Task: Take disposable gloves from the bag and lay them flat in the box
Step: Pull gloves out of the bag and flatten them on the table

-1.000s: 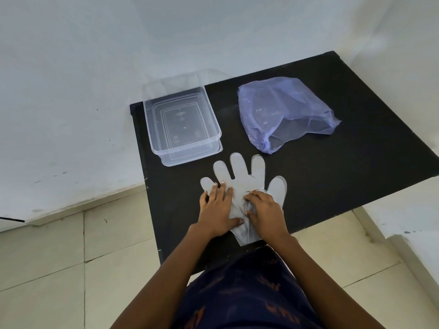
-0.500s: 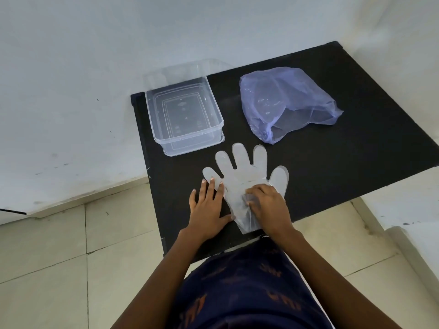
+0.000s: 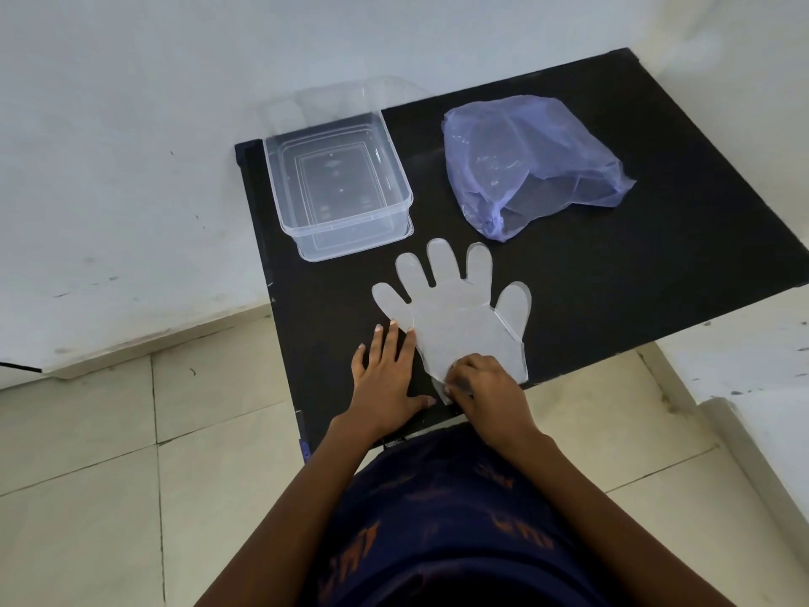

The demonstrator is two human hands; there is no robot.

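Note:
A clear disposable glove (image 3: 455,313) lies spread flat on the black table (image 3: 634,265), fingers pointing away from me. My right hand (image 3: 483,387) has its fingers curled on the glove's cuff at the table's near edge and pinches it. My left hand (image 3: 385,376) lies flat with straight fingers on the table just left of the glove, fingertips at its edge. The clear plastic box (image 3: 339,190) stands at the table's far left corner with nothing in it. The bluish plastic bag (image 3: 529,164) lies to its right, with more gloves faintly visible inside.
The table stands in a corner against white walls (image 3: 131,124). A clear lid (image 3: 332,98) leans behind the box. Tiled floor (image 3: 131,453) lies left of and below the table. A white ledge (image 3: 753,370) is at the right.
My left hand slid off the glove to the left and now lies on the bare table. My right hand moved back along the glove toward its cuff. The glove looks smoother.

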